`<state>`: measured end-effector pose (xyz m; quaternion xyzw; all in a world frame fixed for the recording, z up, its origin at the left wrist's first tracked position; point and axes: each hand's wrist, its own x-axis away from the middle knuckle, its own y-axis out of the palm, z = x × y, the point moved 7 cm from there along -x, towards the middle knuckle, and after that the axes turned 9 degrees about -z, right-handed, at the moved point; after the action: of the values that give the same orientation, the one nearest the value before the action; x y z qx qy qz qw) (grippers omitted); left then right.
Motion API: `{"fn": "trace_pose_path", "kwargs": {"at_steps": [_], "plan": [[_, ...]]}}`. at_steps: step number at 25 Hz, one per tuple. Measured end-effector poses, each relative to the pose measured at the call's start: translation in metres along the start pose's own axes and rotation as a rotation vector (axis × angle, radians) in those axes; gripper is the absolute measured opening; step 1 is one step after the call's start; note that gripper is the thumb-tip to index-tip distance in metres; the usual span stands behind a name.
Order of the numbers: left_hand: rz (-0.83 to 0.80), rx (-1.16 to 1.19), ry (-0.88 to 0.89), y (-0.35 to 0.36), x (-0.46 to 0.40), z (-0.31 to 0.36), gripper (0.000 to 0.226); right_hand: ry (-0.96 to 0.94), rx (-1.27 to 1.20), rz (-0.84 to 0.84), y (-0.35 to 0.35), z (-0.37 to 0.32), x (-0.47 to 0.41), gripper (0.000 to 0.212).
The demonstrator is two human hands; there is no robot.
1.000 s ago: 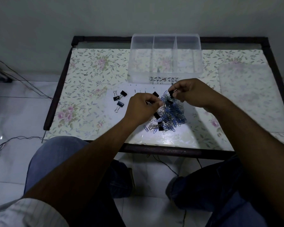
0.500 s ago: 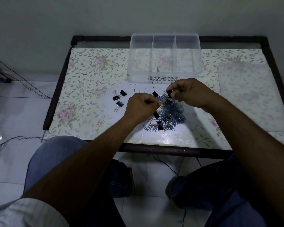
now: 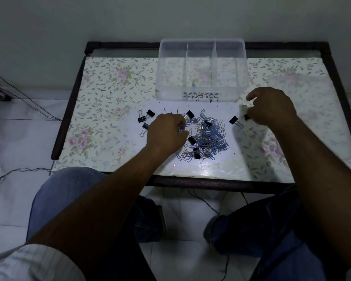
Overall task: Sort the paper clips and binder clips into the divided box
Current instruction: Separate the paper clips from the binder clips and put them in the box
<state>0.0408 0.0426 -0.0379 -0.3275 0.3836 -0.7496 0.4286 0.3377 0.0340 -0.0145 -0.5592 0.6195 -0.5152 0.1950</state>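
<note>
A tangled pile of blue and silver paper clips (image 3: 208,137) with black binder clips mixed in lies at the table's front middle. My left hand (image 3: 166,131) rests on the pile's left edge, fingers pinched on a few paper clips. To the right of the pile, my right hand (image 3: 272,106) is curled, with a black binder clip (image 3: 246,117) at its fingertips. Another binder clip (image 3: 233,120) lies loose between that hand and the pile. Three binder clips (image 3: 146,120) sit to the left. The clear divided box (image 3: 202,72) stands behind, its three compartments looking bare.
The floral-covered table (image 3: 105,102) has a dark frame. A clear plastic sheet or lid (image 3: 312,94) lies at the right. Cables run over the tiled floor (image 3: 18,118) on the left. My knees are below the table's front edge.
My right hand has moved from the top of the pile out to the right with a binder clip. A binder clip now lies to the right of the pile. My left hand stays at the pile.
</note>
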Motion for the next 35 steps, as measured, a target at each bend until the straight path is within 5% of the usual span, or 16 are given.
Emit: {"fn": "trace_pose_path", "kwargs": {"at_steps": [5, 11, 16, 24, 29, 35], "plan": [[-0.066, -0.163, 0.112, 0.021, 0.005, 0.022, 0.032, -0.132, -0.009, -0.069, 0.019, -0.03, 0.003, 0.036], [-0.078, -0.072, 0.084, 0.02, 0.005, 0.023, 0.017, -0.237, -0.034, -0.105, 0.029, -0.045, 0.01, 0.023], [0.084, 0.245, -0.088, -0.023, -0.004, -0.006, 0.008, -0.37, -0.07, -0.126, 0.043, -0.06, 0.018, 0.018], [0.263, -0.012, -0.439, -0.05, 0.005, -0.078, 0.023, -0.565, 0.07, -0.122, 0.093, -0.106, 0.017, 0.045], [0.28, -0.076, -0.297, -0.049, 0.003, -0.052, 0.027, -0.545, 0.288, -0.118, 0.109, -0.111, 0.016, 0.042], [0.258, 0.015, -0.195, -0.039, 0.0, -0.038, 0.024, -0.495, 0.154, -0.136, 0.105, -0.109, 0.017, 0.03]]}}
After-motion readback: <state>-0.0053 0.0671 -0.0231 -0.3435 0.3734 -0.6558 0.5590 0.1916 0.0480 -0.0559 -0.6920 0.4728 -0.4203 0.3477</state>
